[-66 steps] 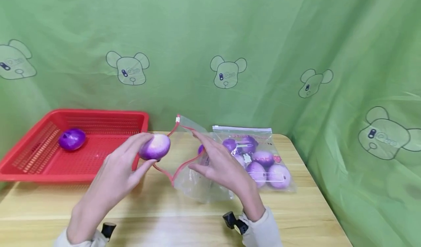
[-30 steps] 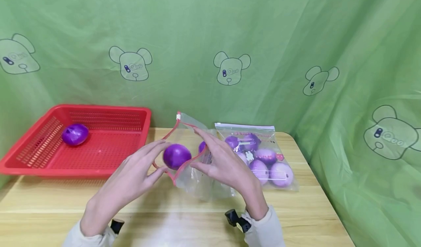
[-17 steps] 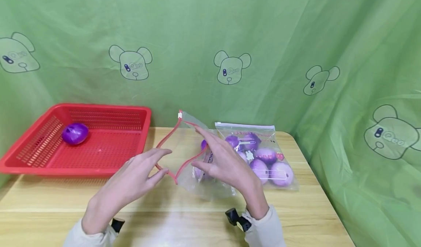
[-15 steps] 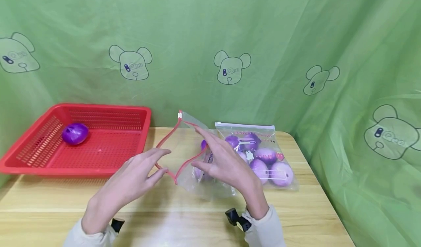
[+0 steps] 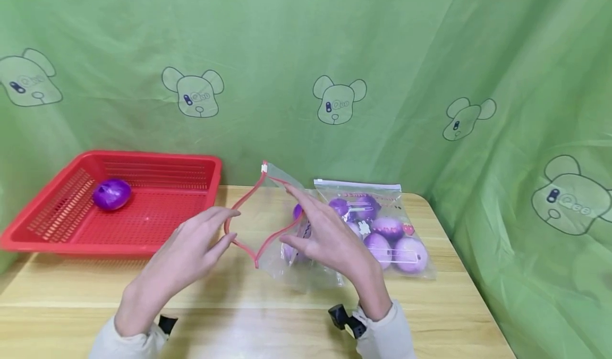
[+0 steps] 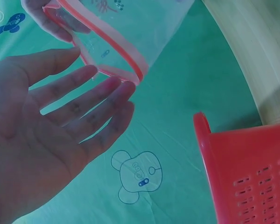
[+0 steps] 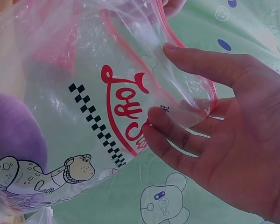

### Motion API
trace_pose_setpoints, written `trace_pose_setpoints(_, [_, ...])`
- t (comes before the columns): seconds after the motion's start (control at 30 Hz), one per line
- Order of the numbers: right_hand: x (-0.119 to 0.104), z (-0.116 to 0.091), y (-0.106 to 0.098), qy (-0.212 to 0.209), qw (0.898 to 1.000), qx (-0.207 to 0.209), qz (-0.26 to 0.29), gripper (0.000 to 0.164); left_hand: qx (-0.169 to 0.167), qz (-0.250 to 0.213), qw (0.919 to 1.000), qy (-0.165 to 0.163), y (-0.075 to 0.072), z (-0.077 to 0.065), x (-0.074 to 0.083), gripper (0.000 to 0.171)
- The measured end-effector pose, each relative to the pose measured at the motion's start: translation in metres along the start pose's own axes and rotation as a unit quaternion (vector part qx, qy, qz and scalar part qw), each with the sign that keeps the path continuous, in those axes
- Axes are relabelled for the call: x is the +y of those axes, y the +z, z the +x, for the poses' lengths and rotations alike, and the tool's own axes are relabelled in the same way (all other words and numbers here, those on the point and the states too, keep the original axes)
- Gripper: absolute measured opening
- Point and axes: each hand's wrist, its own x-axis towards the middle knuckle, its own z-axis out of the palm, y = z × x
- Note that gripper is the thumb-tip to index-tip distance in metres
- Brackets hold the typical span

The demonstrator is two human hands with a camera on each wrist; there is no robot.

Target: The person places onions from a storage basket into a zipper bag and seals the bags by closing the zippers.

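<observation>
A clear zip bag with a red rim stands on its side, its mouth spread wide toward the left. My right hand holds it by the mouth, thumb at the near side and fingers along the far side. Inside lie purple onions, partly hidden by that hand; one onion shows through the film in the right wrist view, beside a printed dinosaur. My left hand hovers just left of the red rim, fingers loosely spread and nothing in them. In the left wrist view its fingertips overlap the rim.
A red basket sits at the left with one purple onion in it. Behind the right hand lies a closed zip bag of several purple onions. The wooden table meets a green curtain at its back and right.
My left hand carried a purple onion rightward to the bag's mouth and let it go inside. It has since drawn slightly back left. The right hand has stayed at the bag.
</observation>
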Motion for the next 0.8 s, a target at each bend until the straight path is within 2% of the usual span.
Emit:
trace_pose_setpoints(0.17, [0.0, 0.001, 0.002, -0.004, 1.0, -0.001, -0.001, 0.095, 0.038, 0.002, 0.9992, 0.01, -0.002, 0.003, -0.008, 0.035])
trace_pose_setpoints(0.27, [0.001, 0.001, 0.002, -0.008, 1.0, 0.002, -0.005, 0.096, 0.054, -0.004, 0.9985, 0.005, -0.002, 0.005, -0.016, 0.035])
trace_pose_setpoints(0.5, [0.0, 0.004, 0.006, -0.02, 1.0, 0.009, -0.007, 0.098, 0.062, -0.009, 0.9975, -0.032, -0.004, 0.002, -0.037, 0.036])
trace_pose_setpoints(0.8, [0.0, 0.006, 0.015, -0.039, 0.999, 0.018, -0.012, 0.1, 0.07, 0.025, 0.9964, -0.04, -0.001, -0.01, -0.077, 0.038])
